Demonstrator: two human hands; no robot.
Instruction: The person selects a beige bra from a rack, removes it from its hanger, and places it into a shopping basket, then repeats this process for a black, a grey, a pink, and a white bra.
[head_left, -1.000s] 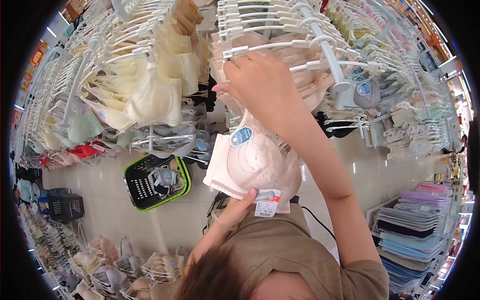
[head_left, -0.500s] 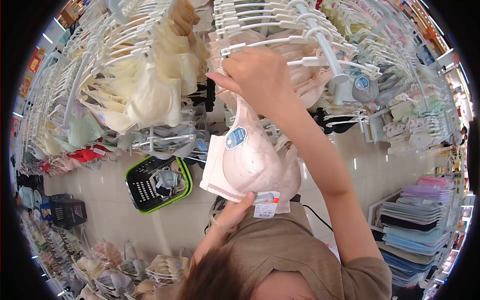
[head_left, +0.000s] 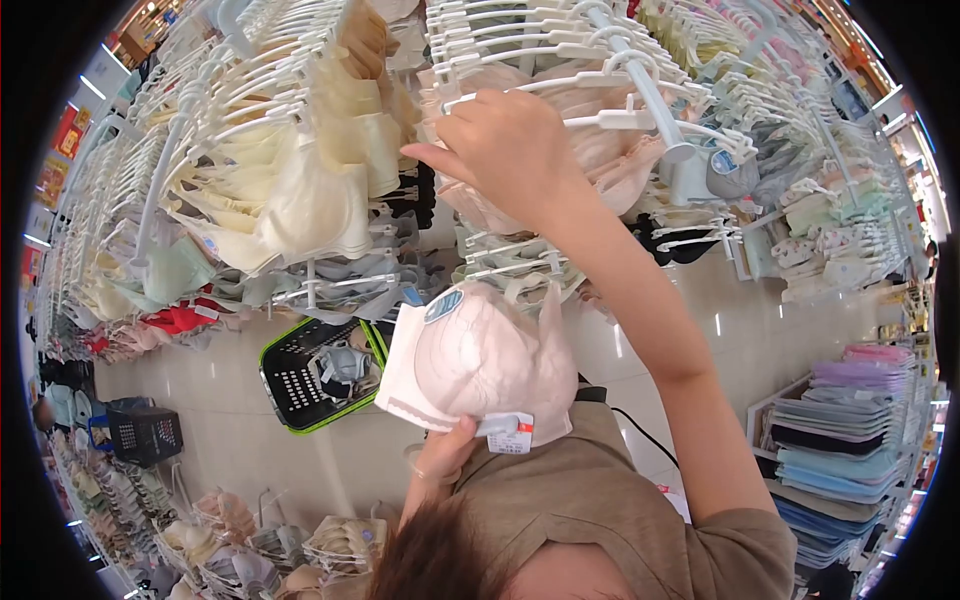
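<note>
My left hand (head_left: 446, 450) pinches the lower edge of a pale pink bra (head_left: 480, 350), its thumb on the front beside a white price tag (head_left: 510, 434). A blue oval label (head_left: 443, 306) sits at the top of one cup. The bra hangs in front of my body, apart from the rack. Higher up, my right hand (head_left: 505, 150) has its fingers curled over a white plastic hanger (head_left: 590, 80) among the pink bras, thumb sticking out to the left. Most of the fingertips are hidden behind the hand.
Cream bras (head_left: 310, 200) hang on the rack to the left. A black shopping basket with a green rim (head_left: 300, 428) stands on the floor, clothing inside. Folded garments (head_left: 830, 440) are stacked at the right. Another dark basket (head_left: 145, 432) is at far left.
The pink bra has come away from the hanger and dropped lower, toward my body, with my left hand on it. My right hand stays up at the rack.
</note>
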